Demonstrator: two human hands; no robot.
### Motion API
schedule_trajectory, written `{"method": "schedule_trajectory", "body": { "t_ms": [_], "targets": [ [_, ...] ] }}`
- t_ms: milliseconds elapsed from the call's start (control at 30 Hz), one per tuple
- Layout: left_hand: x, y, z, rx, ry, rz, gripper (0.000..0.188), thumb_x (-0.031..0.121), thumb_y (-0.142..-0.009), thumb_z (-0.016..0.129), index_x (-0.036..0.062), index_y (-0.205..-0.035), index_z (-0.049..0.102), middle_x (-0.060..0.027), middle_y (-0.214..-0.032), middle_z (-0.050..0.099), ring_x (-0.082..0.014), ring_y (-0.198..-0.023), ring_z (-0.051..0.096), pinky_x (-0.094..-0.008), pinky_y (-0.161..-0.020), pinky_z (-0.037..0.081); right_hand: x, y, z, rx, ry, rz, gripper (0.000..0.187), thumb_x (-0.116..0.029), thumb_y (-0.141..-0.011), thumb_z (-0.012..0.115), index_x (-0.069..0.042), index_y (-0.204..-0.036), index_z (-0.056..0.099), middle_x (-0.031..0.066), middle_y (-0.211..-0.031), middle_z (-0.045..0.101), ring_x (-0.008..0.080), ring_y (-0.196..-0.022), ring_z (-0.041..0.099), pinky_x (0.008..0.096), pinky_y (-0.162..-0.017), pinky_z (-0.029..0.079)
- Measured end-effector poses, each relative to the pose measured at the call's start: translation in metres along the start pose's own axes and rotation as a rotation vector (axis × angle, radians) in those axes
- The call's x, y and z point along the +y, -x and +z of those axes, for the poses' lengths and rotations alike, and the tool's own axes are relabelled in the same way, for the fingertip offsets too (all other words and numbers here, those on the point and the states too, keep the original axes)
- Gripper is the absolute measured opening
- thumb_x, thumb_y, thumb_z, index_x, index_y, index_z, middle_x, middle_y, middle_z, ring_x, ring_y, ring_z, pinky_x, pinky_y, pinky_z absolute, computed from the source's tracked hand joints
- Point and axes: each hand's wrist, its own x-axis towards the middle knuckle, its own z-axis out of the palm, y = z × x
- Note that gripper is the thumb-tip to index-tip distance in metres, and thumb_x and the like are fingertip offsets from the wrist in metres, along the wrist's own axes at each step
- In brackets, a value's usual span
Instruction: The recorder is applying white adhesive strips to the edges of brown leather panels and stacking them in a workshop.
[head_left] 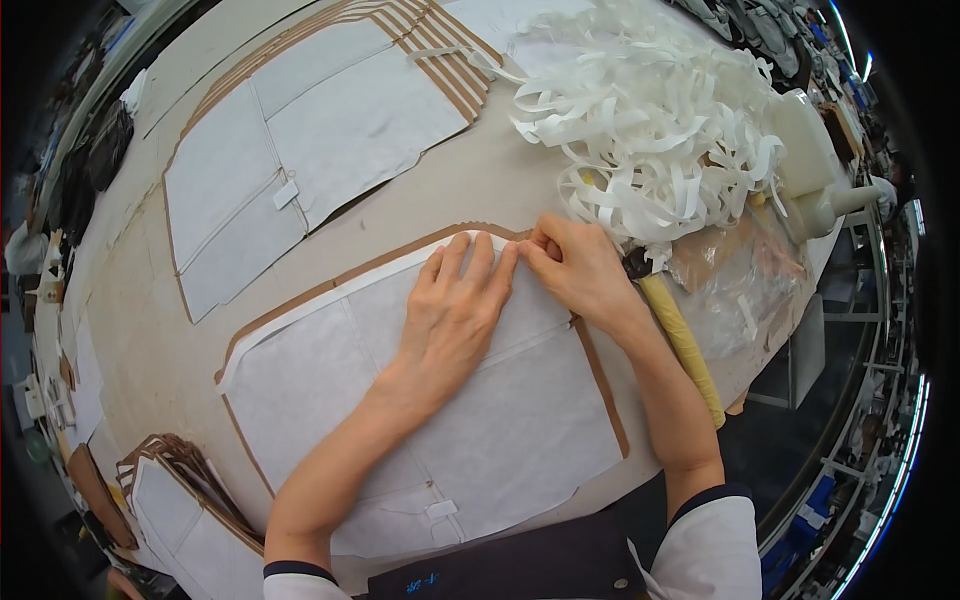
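Observation:
A white-lined panel with brown edges (290, 400) lies on the table in front of me. A narrow white strip (390, 268) runs along the inside of its far brown border. My left hand (450, 300) lies flat on the panel, its fingers stretched toward that border and pressing the strip. Just right of its fingertips, my right hand (575, 265) is closed in a pinch at the panel's far edge. What sits between its thumb and finger is hidden. A small white tag (441, 510) is attached to the panel near my body.
A stack of similar panels (340, 130) lies at the far left, another (170, 490) at the near left. Tangled white tape strips (650, 130) heap up at the far right. Beside them are a whitish squeeze bottle (810, 160), a clear plastic bag (735, 290) and a yellow-wrapped handle (683, 350).

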Motion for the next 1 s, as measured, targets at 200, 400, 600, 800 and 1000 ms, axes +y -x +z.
{"method": "schedule_trajectory", "body": {
  "t_ms": [200, 400, 600, 800, 1000],
  "targets": [
    [0.001, 0.002, -0.002, -0.033, -0.078, 0.026, 0.045, 0.01, -0.085, 0.066, 0.0042, -0.13, 0.062, -0.0169, -0.124, 0.058, -0.0347, -0.119, 0.055, -0.0417, -0.096, 0.05, 0.007, 0.037, 0.004, 0.145, -0.085, -0.167, 0.011, -0.01, -0.091, 0.065, 0.001, -0.092, 0.064, 0.0145, -0.076, 0.061, 0.0312, -0.066, 0.062, 0.042, -0.062, 0.048],
    [-0.006, 0.009, -0.007, 0.022, 0.001, 0.008, 0.041, 0.008, -0.086, 0.064, 0.0035, -0.127, 0.062, -0.018, -0.124, 0.058, -0.0357, -0.12, 0.054, -0.0415, -0.099, 0.047, 0.006, 0.042, 0.031, 0.282, 0.18, -0.436, 0.019, -0.001, -0.086, 0.063, -0.002, -0.105, 0.065, 0.0117, -0.089, 0.057, 0.0293, -0.079, 0.063, 0.0409, -0.062, 0.05],
    [-0.065, 0.066, -0.078, 0.011, 0.182, -0.18, 0.031, 0.012, -0.086, 0.07, 0.0048, -0.116, 0.065, -0.0133, -0.122, 0.062, -0.0317, -0.113, 0.058, -0.0412, -0.096, 0.048, 0.001, 0.038, 0.022, 0.255, 0.372, -0.456, 0.019, 0.003, -0.083, 0.061, -0.001, -0.101, 0.065, 0.0117, -0.088, 0.056, 0.031, -0.081, 0.061, 0.0429, -0.063, 0.05],
    [-0.119, 0.135, -0.113, 0.025, 0.057, -0.428, 0.029, 0.01, -0.083, 0.073, 0.0026, -0.11, 0.065, -0.011, -0.112, 0.064, -0.0292, -0.107, 0.059, -0.0401, -0.092, 0.048, -0.052, 0.017, 0.04, 0.285, 0.311, -0.692, 0.011, 0.002, -0.081, 0.064, -0.001, -0.092, 0.064, 0.0117, -0.092, 0.058, 0.0303, -0.09, 0.058, 0.0419, -0.077, 0.049],
    [-0.123, 0.119, -0.097, 0.063, 0.011, -0.365, 0.02, 0.007, -0.081, 0.071, 0.0041, -0.099, 0.064, -0.0085, -0.095, 0.062, -0.028, -0.096, 0.058, -0.04, -0.085, 0.047, -0.085, 0.004, 0.097, 0.093, 0.061, -0.872, 0.014, 0.003, -0.078, 0.067, -0.001, -0.091, 0.063, 0.0108, -0.099, 0.06, 0.0292, -0.091, 0.057, 0.0415, -0.079, 0.048]
  ]
}}
